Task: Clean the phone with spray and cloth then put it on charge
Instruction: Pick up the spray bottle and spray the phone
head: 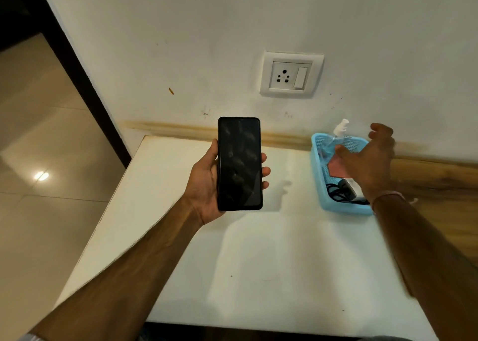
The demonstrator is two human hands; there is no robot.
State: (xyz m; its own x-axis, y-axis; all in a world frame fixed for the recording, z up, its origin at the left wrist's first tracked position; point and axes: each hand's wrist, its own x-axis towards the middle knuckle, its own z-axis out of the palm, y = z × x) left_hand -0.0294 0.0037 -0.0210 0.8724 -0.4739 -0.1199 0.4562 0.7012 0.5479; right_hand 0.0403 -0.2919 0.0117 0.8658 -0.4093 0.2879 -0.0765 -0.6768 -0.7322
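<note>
My left hand [207, 183] grips a black phone [239, 163] upright above the white table, its dark screen smudged and facing me. My right hand [367, 157] hovers over a light blue basket [344, 207] at the table's back right, fingers spread and holding nothing. Inside the basket stands a clear spray bottle [336, 134] with a white nozzle, close to my right thumb. A pink cloth [335, 166] lies under that hand, partly hidden. A white charger with a black cable [341, 188] lies at the basket's near end.
A white wall socket with a switch [291, 75] sits on the wall above the table [258, 263]. A wooden strip runs along the wall's base. The table's left edge drops to a tiled floor [38, 185].
</note>
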